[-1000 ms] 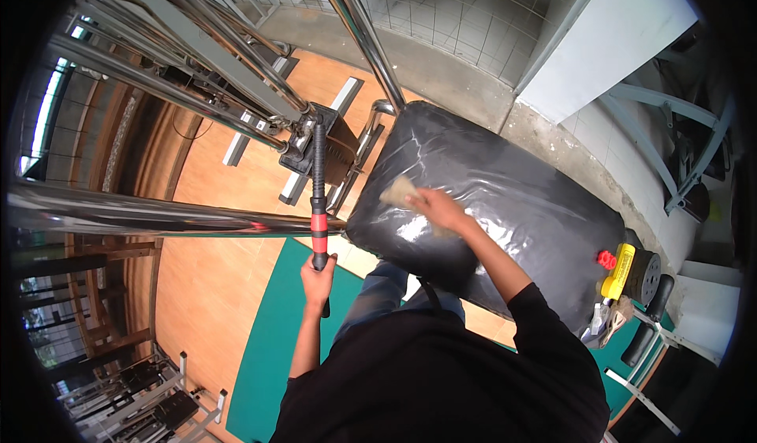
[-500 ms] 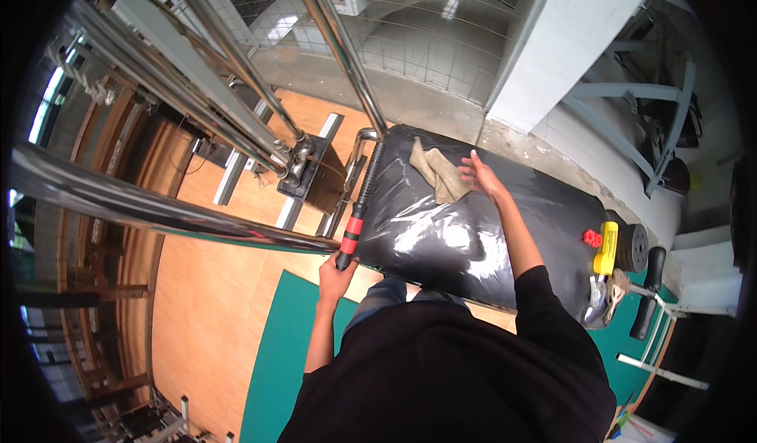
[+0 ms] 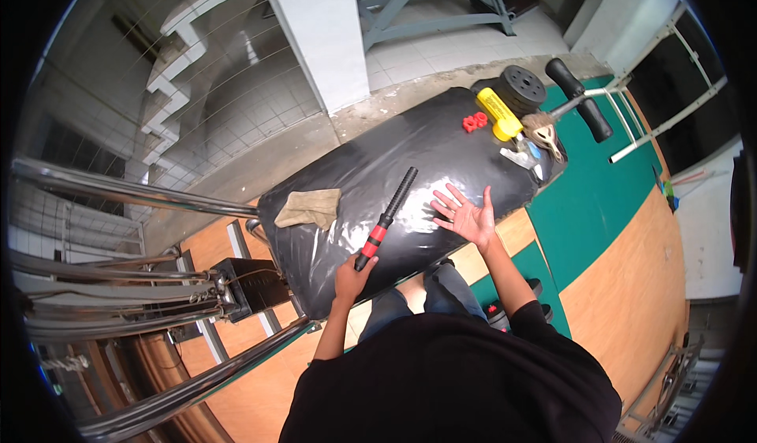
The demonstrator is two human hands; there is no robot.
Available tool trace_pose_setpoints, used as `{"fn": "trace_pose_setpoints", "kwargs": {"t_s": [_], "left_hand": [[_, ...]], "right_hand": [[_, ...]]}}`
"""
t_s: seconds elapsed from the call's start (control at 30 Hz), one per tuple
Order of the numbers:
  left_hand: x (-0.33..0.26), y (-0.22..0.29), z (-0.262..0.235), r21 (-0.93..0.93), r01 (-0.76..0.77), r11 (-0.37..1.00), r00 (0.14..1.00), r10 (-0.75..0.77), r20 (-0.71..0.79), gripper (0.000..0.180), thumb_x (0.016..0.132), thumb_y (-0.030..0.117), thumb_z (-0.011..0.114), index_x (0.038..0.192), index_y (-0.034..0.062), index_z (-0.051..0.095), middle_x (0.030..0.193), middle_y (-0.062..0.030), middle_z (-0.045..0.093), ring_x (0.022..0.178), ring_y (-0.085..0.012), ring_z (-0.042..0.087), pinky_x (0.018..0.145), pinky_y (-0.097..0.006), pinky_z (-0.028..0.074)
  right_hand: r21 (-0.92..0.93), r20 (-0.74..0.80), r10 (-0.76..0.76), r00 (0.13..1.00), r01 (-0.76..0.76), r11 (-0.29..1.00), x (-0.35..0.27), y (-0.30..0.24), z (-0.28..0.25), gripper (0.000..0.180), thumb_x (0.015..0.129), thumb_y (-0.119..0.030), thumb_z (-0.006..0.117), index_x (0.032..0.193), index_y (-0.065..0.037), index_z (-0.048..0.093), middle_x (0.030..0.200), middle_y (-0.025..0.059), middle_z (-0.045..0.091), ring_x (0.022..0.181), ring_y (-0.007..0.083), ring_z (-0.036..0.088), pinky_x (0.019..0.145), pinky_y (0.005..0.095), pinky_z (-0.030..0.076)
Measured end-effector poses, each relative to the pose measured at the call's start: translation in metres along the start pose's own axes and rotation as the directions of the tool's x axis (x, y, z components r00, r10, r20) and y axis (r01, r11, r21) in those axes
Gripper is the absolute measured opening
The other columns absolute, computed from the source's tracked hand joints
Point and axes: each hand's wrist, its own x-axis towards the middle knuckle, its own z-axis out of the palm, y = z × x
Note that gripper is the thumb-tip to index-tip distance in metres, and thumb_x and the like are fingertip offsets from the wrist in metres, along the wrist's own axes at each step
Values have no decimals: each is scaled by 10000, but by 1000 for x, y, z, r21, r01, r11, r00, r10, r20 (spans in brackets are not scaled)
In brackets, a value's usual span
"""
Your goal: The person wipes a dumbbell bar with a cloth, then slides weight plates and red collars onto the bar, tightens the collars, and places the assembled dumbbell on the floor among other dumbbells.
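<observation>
My left hand (image 3: 352, 276) is wrapped round the lower end of a short black dumbbell bar (image 3: 376, 239). The bar has red bands on its grip and a ribbed, thread-like upper part, and it slants up to the right over the black padded bench (image 3: 410, 155). My right hand (image 3: 470, 219) is held over the bench's near edge with palm up and fingers spread, holding nothing. A crumpled beige cloth (image 3: 311, 209) lies on the left part of the bench. Red collar nuts (image 3: 475, 122) and a yellow bottle (image 3: 498, 113) sit at its far right end.
Beside the bottle are black weight plates (image 3: 521, 88), a brownish cloth (image 3: 541, 131) and a padded roller (image 3: 579, 100). A weight machine with chrome posts (image 3: 134, 191) stands on the left. Behind the bench rises a white pillar (image 3: 315, 41). Green mat (image 3: 583, 206) covers floor at right.
My view has swung to the right. The bar has come away from the machine's posts and is over the bench. My right hand has left the beige cloth and turned palm up.
</observation>
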Motion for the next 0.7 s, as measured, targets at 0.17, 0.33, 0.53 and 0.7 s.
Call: {"fn": "trace_pose_setpoints", "kwargs": {"t_s": [0.17, 0.33, 0.53, 0.7], "left_hand": [[57, 38, 48, 355, -176, 918, 982, 190, -4, 530, 792, 565, 592, 948, 59, 604, 768, -202, 642, 755, -399, 626, 677, -488, 476], [81, 59, 89, 541, -137, 830, 972, 217, -87, 380, 786, 343, 667, 1058, 95, 570, 1070, -148, 518, 1039, -343, 501, 836, -452, 442], [87, 80, 109, 528, -70, 847, 983, 148, -107, 546, 735, 212, 714, 1221, 105, 488, 1183, -132, 432, 1121, -337, 425, 909, -449, 405], [87, 112, 150, 531, 43, 846, 988, 44, -149, 779, 723, 262, 733, 1362, 128, 308, 1344, -175, 308, 1280, -371, 272, 1027, -626, 216]], "right_hand": [[-21, -44, -148, 988, 147, 989, -81, -38, -35, 1040, 711, -857, 238, 1431, -106, 257, 1448, 199, 294, 1302, 387, 333, 999, 594, 312], [53, -21, -292, 956, 293, 955, -147, -78, -69, 1007, 730, -840, 263, 1440, -126, 243, 1474, 182, 248, 1326, 364, 305, 1029, 584, 276], [-159, -341, -259, 904, 216, 963, -222, -110, -129, 865, 832, -742, 268, 1414, -102, 279, 1388, 148, 406, 1249, 292, 425, 977, 467, 388], [-265, -563, -222, 796, 81, 961, -274, -127, -169, 664, 916, -609, 312, 1341, -102, 364, 1305, 88, 508, 1143, 221, 519, 881, 387, 444]]}}
